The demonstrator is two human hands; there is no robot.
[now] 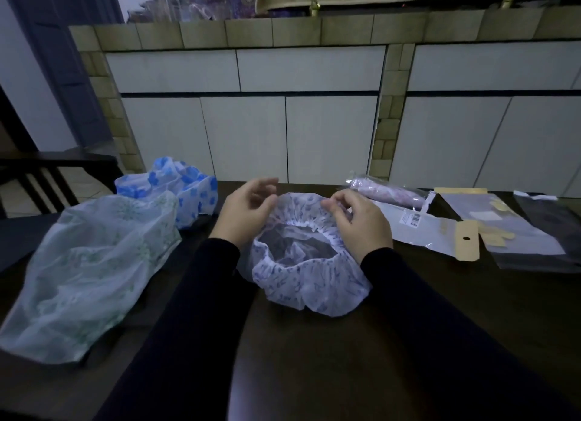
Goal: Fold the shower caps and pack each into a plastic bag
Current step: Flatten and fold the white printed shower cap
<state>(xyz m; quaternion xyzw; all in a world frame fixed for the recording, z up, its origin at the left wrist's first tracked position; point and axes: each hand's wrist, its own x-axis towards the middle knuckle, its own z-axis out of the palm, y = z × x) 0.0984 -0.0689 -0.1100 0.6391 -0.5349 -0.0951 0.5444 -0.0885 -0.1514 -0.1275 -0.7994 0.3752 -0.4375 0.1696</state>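
A white shower cap with small blue marks (309,290) lies open side up on the dark table (314,357), its elastic rim facing me. My left hand (246,211) hovers at the cap's far left edge, fingers loosely curled and blurred, touching the plastic lightly. At the far right rim, my right hand (358,218) pinches the cap's edge between thumb and fingers. A pale green-patterned cap (91,273) lies crumpled at the left. Behind it sits a cap with bright blue flowers (179,185).
Flat clear plastic bags with tan header cards (446,232) lie at the right. A packed pinkish roll in a bag (393,191) lies behind them. A dark bag (553,229) is at the far right. A tiled counter wall stands past the table; a dark chair (47,172) stands left.
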